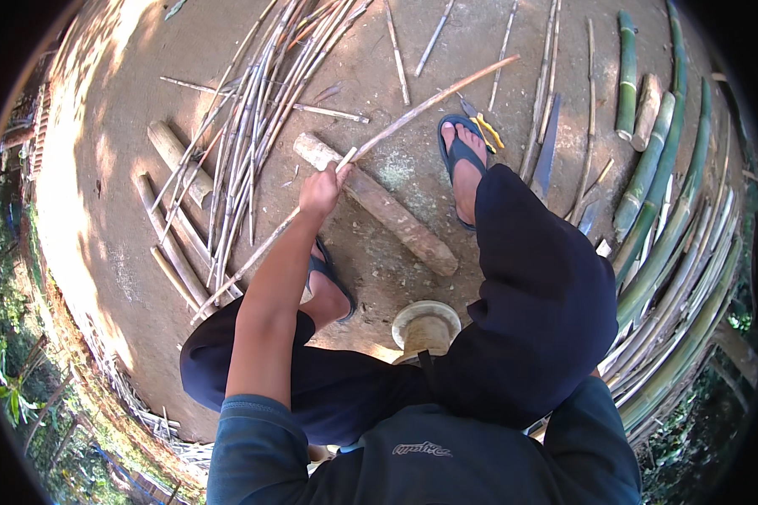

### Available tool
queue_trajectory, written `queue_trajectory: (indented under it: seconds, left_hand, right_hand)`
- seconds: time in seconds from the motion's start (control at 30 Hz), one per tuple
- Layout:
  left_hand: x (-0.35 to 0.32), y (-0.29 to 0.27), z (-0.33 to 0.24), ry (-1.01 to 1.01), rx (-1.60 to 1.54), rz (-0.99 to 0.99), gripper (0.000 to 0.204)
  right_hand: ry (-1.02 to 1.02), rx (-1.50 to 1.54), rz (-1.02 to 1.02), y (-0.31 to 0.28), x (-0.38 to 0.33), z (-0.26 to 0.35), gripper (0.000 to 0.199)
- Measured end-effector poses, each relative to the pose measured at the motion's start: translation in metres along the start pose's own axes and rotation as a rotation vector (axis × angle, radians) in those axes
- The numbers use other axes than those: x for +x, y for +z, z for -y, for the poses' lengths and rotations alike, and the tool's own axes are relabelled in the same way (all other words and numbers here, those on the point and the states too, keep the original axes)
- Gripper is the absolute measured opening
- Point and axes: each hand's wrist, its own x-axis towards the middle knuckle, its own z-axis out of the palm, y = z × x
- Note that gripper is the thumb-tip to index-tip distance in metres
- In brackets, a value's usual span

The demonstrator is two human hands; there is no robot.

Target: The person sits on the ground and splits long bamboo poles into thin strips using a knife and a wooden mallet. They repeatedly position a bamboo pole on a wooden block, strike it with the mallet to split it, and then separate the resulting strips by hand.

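Cane (429, 103), long, thin, likely light and stiff, lies slanting across the log (379, 206) on the ground, left hand (322, 189) closed around it near mid-length, a sensible hold; right hand hidden, cannot tell.

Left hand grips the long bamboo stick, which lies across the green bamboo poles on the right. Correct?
Not quite. The head view shows the left hand gripping the long bamboo stick, but the stick lies across the short wooden log on the ground in front of the person, not across the green bamboo poles. Those lie off to the right, clear of the stick.
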Motion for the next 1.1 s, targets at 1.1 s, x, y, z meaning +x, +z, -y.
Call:
queue_trajectory:
  seconds: [1.1]
  left_hand:
    - [-0.011, 0.063, 0.019, -0.091, 0.048, -0.117, 0.038]
  right_hand:
    - [-0.206, 0.662, -0.448, -0.324, 0.027, 0.134, 0.044]
